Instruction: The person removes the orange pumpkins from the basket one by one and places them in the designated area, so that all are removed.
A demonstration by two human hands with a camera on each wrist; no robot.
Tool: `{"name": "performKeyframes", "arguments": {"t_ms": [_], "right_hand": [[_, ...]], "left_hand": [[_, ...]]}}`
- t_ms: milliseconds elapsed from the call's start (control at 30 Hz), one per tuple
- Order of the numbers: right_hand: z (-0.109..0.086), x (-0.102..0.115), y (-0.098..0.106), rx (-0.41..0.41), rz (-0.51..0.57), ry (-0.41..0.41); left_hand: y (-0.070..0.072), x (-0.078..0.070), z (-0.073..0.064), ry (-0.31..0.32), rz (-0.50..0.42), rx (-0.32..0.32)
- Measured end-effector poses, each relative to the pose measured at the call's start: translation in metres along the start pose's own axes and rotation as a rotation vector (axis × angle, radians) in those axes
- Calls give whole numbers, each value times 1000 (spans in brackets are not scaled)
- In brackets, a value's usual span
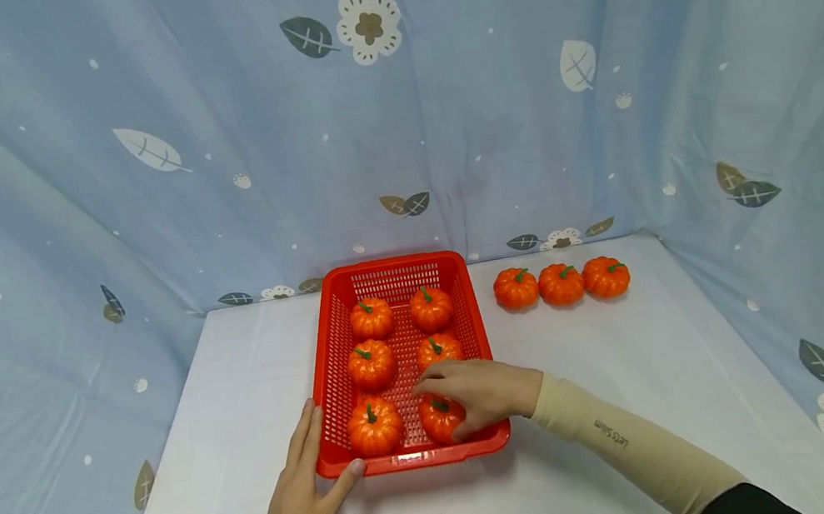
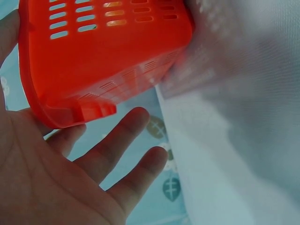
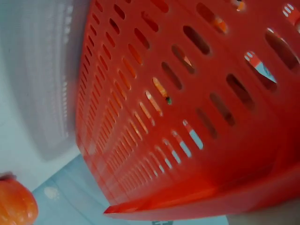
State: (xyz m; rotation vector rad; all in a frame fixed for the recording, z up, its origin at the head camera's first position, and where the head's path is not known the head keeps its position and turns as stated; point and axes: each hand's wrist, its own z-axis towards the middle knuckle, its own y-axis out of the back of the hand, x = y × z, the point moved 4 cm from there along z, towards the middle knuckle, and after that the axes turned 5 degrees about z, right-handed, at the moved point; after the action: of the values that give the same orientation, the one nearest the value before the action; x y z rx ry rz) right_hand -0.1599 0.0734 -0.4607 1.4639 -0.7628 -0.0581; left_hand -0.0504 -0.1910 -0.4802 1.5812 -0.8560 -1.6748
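A red plastic basket (image 1: 433, 457) with slotted walls holds two columns of small orange pumpkins with green stems. Inside its front right corner, my right hand (image 1: 484, 387) grips the nearest pumpkin (image 1: 437, 422), thumb on the near side and fingers over the far side. Just beyond those fingers sits another pumpkin (image 1: 438, 350), partly covered by the hand. My left hand (image 1: 299, 491) rests against the front left corner, thumb at the front rim and fingers along the left side. In the left wrist view its other fingers (image 2: 115, 143) extend loosely beside the basket wall. The right wrist view shows only the basket's outer wall (image 3: 140, 108), hiding the grip.
Three more pumpkins (image 1: 561, 284) stand in a row at the back right of the white table (image 1: 589, 364). A blue patterned curtain (image 1: 398, 124) rises behind the table and along both sides. The left column includes a front pumpkin (image 1: 375, 428) near the rim.
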Motion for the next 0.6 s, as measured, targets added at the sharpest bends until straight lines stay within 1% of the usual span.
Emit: {"name": "performKeyframes", "arguments": {"t_ms": [133, 333, 600], "right_hand": [[2, 2, -1, 14, -20, 5], [3, 2, -2, 31, -28, -11], [3, 2, -3, 25, -41, -13]], "left_hand": [[0, 1, 0, -4, -11, 1], [2, 2, 1, -12, -3, -6], [2, 1, 1, -10, 1, -6]]}}
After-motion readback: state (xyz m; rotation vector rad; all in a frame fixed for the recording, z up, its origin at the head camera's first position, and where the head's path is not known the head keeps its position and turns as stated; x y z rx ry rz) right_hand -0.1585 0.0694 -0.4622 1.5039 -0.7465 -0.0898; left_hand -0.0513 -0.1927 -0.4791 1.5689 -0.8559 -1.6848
